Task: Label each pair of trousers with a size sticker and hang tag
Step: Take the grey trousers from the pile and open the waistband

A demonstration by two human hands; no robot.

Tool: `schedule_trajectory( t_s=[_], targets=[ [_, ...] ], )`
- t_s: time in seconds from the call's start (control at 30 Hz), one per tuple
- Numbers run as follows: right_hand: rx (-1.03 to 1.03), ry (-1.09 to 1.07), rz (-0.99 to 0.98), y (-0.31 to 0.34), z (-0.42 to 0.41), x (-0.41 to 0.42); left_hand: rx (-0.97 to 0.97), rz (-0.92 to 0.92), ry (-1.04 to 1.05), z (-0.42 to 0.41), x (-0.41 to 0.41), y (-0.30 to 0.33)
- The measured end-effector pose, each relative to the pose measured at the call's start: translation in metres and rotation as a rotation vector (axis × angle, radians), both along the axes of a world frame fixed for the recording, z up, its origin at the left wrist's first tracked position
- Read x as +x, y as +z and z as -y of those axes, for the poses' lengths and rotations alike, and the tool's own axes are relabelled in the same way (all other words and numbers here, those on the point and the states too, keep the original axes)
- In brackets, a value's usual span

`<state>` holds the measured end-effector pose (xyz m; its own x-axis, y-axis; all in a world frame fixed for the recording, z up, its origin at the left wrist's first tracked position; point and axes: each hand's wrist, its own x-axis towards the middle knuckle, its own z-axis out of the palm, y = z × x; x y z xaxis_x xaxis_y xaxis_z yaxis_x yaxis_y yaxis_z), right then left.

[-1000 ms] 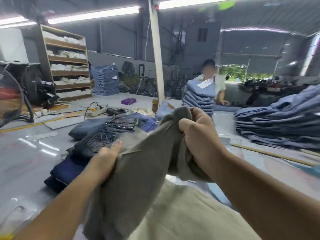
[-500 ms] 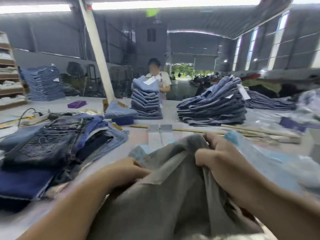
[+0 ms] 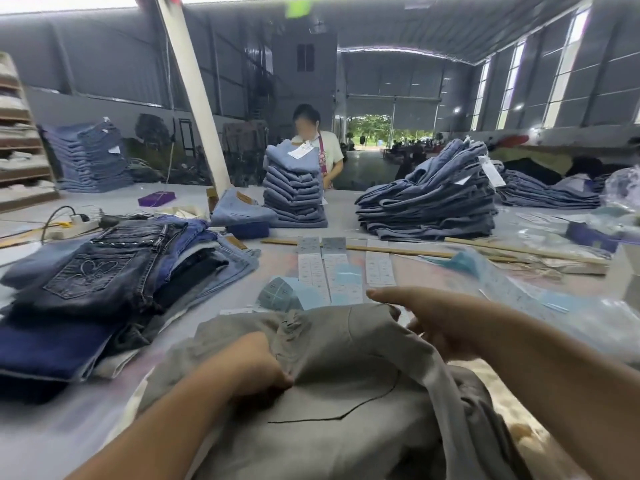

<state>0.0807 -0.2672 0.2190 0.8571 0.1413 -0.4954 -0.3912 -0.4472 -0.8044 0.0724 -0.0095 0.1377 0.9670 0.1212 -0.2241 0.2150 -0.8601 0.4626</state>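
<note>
grey trousers (image 3: 346,358) lowered, right hand (image 3: 426,323) released

The left hand (image 3: 258,367) lay knuckles-up at 7 o'clock, fingers curled and pinching a bunch of grey woven trousers (image 3: 346,386). The right hand (image 3: 436,317) reached toward 11 o'clock, forefinger extended, other fingers loosely bent.
</note>
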Motion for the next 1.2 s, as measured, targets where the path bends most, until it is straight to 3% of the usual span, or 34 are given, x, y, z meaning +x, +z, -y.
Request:
schedule_trajectory(
  t_s=[0.13,0.23,0.3,0.37,0.43,0.53,0.6,0.67,0.83,1.03,1.2],
  targets=[
    [-0.020,0.026,-0.019,-0.018,-0.029,0.019,0.065,-0.042,-0.017,-0.014,-0.006,0.010],
    [-0.113,0.031,0.207,-0.014,-0.041,0.028,0.073,0.038,0.011,-0.039,-0.008,0.030],
    [-0.029,0.049,0.377,-0.016,-0.051,0.033,0.105,0.172,0.038,-0.056,-0.009,0.042],
    [0.110,0.118,0.530,-0.020,-0.062,0.039,-0.042,0.318,0.185,-0.068,-0.013,0.042],
    [0.097,0.169,0.564,-0.026,-0.073,0.041,-0.020,0.249,0.240,-0.073,-0.016,0.027],
    [-0.162,0.194,0.424,-0.036,-0.087,0.040,0.166,0.056,0.252,-0.075,-0.017,-0.014],
    [-0.417,0.266,0.374,-0.042,-0.089,0.040,0.249,0.063,0.313,-0.077,-0.015,-0.032],
    [-0.504,0.308,0.406,-0.046,-0.088,0.045,0.337,0.054,0.365,-0.074,-0.013,-0.040],
    [-0.471,0.318,0.444,-0.055,-0.083,0.049,0.227,0.065,0.267,-0.061,-0.005,-0.036],
    [-0.291,0.204,0.536,-0.065,-0.083,0.048,0.290,0.092,0.184,-0.064,0.002,-0.028],
    [-0.202,0.052,0.770,-0.042,-0.081,0.028,0.243,0.162,0.121,-0.067,0.009,0.028]
  ],
)
